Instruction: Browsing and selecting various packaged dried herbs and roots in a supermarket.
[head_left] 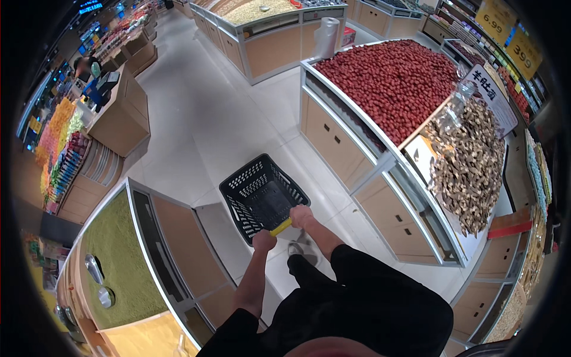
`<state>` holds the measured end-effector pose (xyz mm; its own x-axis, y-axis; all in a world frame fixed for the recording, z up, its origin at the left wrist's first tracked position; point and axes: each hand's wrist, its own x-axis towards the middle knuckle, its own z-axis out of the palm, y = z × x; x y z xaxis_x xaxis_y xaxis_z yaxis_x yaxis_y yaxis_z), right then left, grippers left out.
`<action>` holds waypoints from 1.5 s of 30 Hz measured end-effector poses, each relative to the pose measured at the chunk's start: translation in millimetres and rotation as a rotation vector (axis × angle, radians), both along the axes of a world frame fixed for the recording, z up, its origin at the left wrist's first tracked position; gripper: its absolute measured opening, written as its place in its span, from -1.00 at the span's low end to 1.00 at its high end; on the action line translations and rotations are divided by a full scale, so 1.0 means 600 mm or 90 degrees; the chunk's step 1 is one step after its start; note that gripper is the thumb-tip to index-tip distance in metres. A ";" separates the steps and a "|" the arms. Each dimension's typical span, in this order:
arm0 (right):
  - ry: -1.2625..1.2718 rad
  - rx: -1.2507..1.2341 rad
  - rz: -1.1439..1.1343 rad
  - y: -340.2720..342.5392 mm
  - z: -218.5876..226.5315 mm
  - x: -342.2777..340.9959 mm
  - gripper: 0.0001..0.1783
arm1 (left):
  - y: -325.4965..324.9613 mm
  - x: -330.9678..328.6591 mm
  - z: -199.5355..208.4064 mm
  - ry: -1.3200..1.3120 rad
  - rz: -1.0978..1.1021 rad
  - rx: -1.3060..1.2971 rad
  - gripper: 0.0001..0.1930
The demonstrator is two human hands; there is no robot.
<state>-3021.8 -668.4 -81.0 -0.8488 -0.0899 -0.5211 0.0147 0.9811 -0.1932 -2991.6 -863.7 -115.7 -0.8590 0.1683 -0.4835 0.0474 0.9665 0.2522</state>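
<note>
In front of me is a black plastic shopping basket [267, 196] with perforated walls and nothing inside. My left hand [264, 240] is closed around the left end of its yellow handle [281, 227]. Farther right on the same bar, my right hand [301, 215] is wrapped round it too. The handle lies along the basket's near side, and both forearms stretch forward to it. Below my right hand, part of a light shoe [304, 250] shows on the floor.
A bin of red dried dates [392, 77] and a heap of dried mushrooms [467, 166] stand at right. Green beans [122, 262] with metal scoops fill a bin at near left. A pale tiled aisle [208, 95] runs ahead; a person [86, 66] is behind a far-left counter [122, 113].
</note>
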 end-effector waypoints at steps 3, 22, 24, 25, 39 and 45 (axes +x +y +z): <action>0.084 -0.011 0.001 -0.029 -0.013 -0.137 -0.75 | -0.023 -0.153 -0.001 -0.035 0.013 0.004 -0.68; 0.035 -0.024 -0.022 -0.258 -0.025 -1.004 -0.78 | -0.259 -1.033 -0.031 -0.047 0.044 0.036 -0.71; 0.031 -0.027 -0.040 -0.263 -0.054 -1.087 -0.78 | -0.265 -1.122 -0.036 -0.066 0.038 0.028 -0.70; 0.041 -0.031 -0.036 -0.273 -0.050 -1.136 -0.78 | -0.275 -1.173 -0.023 -0.073 0.048 0.021 -0.68; 0.045 -0.034 0.011 -0.364 -0.046 -1.801 -0.80 | -0.368 -1.828 0.019 -0.080 -0.025 -0.008 -0.73; 0.063 -0.037 0.027 -0.384 -0.045 -2.095 -0.79 | -0.386 -2.130 0.030 -0.061 0.001 -0.009 -0.75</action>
